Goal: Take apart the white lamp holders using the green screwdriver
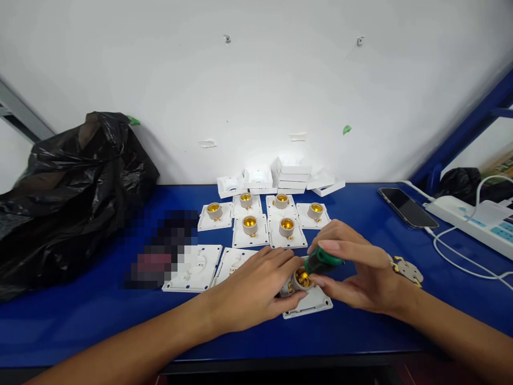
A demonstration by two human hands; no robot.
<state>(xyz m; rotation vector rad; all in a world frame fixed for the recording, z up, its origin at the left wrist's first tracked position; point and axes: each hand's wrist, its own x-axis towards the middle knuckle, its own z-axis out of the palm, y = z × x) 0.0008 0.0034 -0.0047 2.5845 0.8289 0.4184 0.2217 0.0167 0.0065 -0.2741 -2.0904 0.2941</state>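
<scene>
- Left hand (256,286): palm down near the table's front edge, centre; fingers pressed together, tips touching the white square plastic lamp-holder plate with a brass-lined socket (308,299), holding it flat on the blue table (80,315).
- Right hand (356,272): fingers curled and pinching a green-handled screwdriver (324,260), thumb on top of the handle; tool tilted, tip end pointing down-left into the socket. Tip itself hidden, can't tell what it touches.
- Held plate sits just in from the front edge, near mid-table, directly betw. both hands.
- Six more white plates w/ brass sockets facing up (264,220), two rows, toward the back-centre, close together.
- Behind them, along the back edge vs. the wall: stack of white plastic covers and loose ones (280,179).
- Left of the left hand: two flat white plates lying face down (208,267), side by side, touching or nearly so.
- Just right of the right hand: small grey disc part w/ brass tabs (409,269), lying flat.
- Back right corner area: dark smartphone (406,207), screen up; beyond it a white power strip w/ white cable (476,222) at the right edge.
- Left side of table: big crumpled black plastic bag (72,198), reaching the back edge.
- Blurred-out patch betw. the bag and the flat plates; contents can't be told.
</scene>
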